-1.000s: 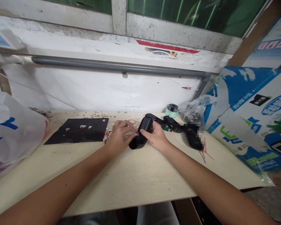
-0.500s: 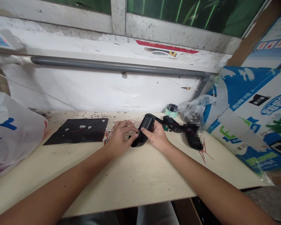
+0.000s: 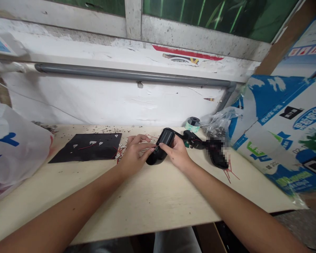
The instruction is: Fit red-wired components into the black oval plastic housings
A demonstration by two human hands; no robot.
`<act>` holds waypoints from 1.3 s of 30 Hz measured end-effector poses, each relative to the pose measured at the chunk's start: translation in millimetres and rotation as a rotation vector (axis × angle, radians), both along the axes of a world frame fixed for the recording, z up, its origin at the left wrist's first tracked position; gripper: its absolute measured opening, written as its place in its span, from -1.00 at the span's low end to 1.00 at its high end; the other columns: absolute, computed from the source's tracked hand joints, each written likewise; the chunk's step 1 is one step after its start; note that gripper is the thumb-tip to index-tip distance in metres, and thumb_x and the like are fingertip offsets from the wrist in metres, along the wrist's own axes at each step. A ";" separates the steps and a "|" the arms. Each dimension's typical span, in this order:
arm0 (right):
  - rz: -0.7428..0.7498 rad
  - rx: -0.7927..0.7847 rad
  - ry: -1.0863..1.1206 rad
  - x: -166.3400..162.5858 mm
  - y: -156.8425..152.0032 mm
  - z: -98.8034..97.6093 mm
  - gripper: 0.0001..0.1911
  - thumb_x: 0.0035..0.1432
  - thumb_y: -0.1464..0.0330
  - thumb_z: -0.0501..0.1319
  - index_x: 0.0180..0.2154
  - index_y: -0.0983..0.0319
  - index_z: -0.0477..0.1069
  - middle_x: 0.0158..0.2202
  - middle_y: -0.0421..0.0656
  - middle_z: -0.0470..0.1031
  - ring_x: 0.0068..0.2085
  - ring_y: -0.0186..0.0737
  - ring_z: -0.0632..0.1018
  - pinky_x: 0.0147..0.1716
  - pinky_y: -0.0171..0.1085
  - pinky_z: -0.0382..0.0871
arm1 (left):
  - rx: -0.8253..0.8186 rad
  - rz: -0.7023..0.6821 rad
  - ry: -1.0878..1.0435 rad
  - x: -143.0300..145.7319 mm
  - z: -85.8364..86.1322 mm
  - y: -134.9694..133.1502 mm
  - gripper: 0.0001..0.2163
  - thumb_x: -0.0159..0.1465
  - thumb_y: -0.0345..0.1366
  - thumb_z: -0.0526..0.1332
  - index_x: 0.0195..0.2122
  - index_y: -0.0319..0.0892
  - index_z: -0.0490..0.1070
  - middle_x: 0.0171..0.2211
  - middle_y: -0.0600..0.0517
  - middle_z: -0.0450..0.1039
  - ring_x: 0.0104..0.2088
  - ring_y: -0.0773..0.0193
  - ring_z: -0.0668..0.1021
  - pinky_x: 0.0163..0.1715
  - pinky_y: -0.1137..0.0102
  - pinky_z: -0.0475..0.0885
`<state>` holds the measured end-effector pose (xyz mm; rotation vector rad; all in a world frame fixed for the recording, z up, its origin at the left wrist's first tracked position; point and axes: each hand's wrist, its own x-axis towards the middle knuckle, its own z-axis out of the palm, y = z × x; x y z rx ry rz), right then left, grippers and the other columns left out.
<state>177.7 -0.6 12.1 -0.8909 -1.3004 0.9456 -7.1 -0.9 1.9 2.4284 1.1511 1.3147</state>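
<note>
A white plastic bag [image 3: 13, 147] and a printed cardboard carton [image 3: 279, 130] flank the workbench [image 3: 147, 200].

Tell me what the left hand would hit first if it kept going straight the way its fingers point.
The black plastic housing held by the right hand comes first. The left hand's fingertips appear to be at its near side, perhaps touching, though depth is hard to judge here.

Pale workbench [image 3: 158, 200] | black mat [image 3: 85, 147] | red wire snippets [image 3: 229, 174] | green-banded spool [image 3: 192, 124] | clear bag of metal parts [image 3: 216, 126]
</note>
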 end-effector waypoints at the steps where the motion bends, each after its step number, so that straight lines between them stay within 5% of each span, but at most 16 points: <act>1: -0.008 -0.006 -0.004 0.0 -0.6 0.9 -0.74 -0.09 0.27 0.38 -0.42 0.17 0.33 -0.46 -0.28 0.39 -0.40 -0.25 0.41 -0.37 -0.26 0.34 | 0.003 0.007 -0.007 -0.1 0.0 0.0 -0.83 0.37 -0.25 0.22 -0.13 0.00 0.63 -0.07 -0.07 0.44 0.01 0.04 0.36 0.10 0.04 0.27; 16: 0.015 -0.002 0.004 -0.5 0.4 -3.2 -0.75 -0.08 0.29 0.39 -0.41 0.17 0.33 -0.46 -0.27 0.39 -0.39 -0.25 0.42 -0.35 -0.26 0.36 | -0.104 -0.090 -0.010 1.3 3.3 -4.4 -0.89 0.27 -0.27 0.31 -0.39 -0.07 0.61 -0.05 -0.07 0.37 0.04 0.02 0.34 0.14 -0.01 0.24; 23: -0.002 -0.027 0.023 0.2 1.4 -1.1 -0.74 -0.10 0.28 0.39 -0.42 0.18 0.34 -0.46 -0.28 0.41 -0.40 -0.26 0.42 -0.34 -0.26 0.36 | -0.051 -0.076 -0.064 0.9 1.3 -3.9 -0.89 0.25 -0.28 0.33 -0.20 -0.03 0.63 -0.10 -0.06 0.40 0.02 0.03 0.40 0.14 -0.03 0.21; 29: 0.014 -0.042 0.053 0.8 0.4 1.9 -0.77 -0.12 0.32 0.39 -0.43 0.18 0.36 -0.46 -0.28 0.42 -0.39 -0.25 0.43 -0.35 -0.26 0.36 | -0.048 -0.112 0.021 0.3 5.0 -7.9 -0.85 0.31 -0.28 0.25 -0.25 -0.02 0.66 -0.05 -0.07 0.40 0.01 0.03 0.37 0.09 0.04 0.25; 39: 0.038 -0.124 0.241 7.1 13.3 -19.1 -0.81 0.03 0.23 0.38 -0.34 0.18 0.49 -0.32 -0.24 0.49 -0.26 -0.19 0.47 -0.24 -0.26 0.37 | 0.042 -0.123 0.006 -0.7 12.4 -15.6 -0.72 0.40 -0.30 0.10 0.01 -0.09 0.56 -0.09 -0.10 0.41 0.03 0.04 0.38 0.07 0.08 0.20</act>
